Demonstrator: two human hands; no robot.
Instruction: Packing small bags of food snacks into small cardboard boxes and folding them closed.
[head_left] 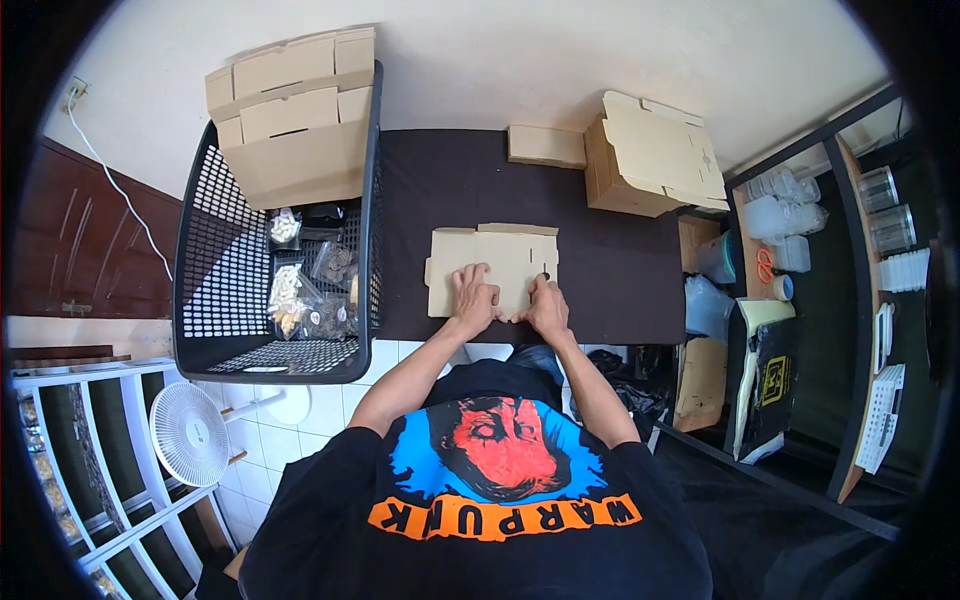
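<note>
I have the left hand (476,297) and right hand (546,306) on the flat cardboard (511,262), near side of the bench (620,270); fingers bent, whether gripping I cannot tell.

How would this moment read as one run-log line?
left hand: on cardboard | right hand: on cardboard's right side | cardboard: on dark table | black basket: left of cardboard

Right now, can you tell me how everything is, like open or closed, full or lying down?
Cardboard piece: spread out, not made into a box.
Left hand: on the cardboard, fingers bent.
Right hand: on the cardboard's near right part, fingers bent.
Black crate: open on top, things inside.
Clear bags: filled; can't tell if sealed.
Fan: can't tell if spinning.
</note>
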